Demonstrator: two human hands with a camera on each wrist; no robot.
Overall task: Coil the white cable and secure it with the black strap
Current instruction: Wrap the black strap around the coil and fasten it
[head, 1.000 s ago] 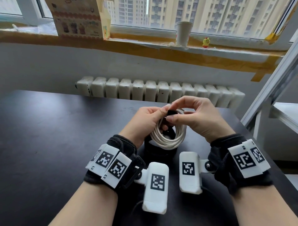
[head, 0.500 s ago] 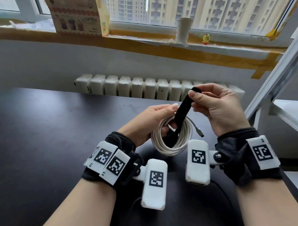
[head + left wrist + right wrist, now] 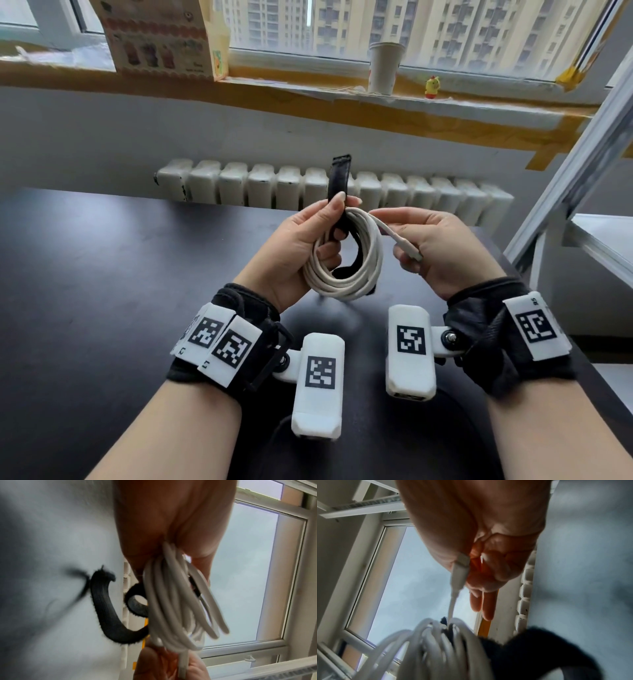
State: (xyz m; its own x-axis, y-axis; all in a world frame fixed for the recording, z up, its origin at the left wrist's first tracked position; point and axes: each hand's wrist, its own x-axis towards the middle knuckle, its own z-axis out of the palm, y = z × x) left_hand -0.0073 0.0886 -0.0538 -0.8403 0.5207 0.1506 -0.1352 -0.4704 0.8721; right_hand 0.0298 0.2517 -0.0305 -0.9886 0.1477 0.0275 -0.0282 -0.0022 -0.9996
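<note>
My left hand (image 3: 301, 240) grips the coiled white cable (image 3: 342, 291) by its upper left side, above the black table. Its thumb presses the black strap (image 3: 340, 178) against the top of the coil. The strap's free end stands straight up, and its other part runs down inside the loop. My right hand (image 3: 435, 246) pinches the cable's loose plug end (image 3: 407, 247) just right of the coil. In the left wrist view the strap (image 3: 106, 608) curls out beside the coil (image 3: 171, 601). The right wrist view shows the plug (image 3: 459, 572) between thumb and fingers.
The dark table (image 3: 102, 274) spreads out below my hands. A white radiator (image 3: 239, 185) runs behind it. On the windowsill stand a paper cup (image 3: 383, 66), a printed box (image 3: 161, 37) and a small yellow figure (image 3: 432, 87). A white shelf frame (image 3: 565, 178) rises at the right.
My right hand has let go of the strap and taken the cable's plug end. The strap now stands upright under my left thumb. The coil has been lifted and turned slightly.
</note>
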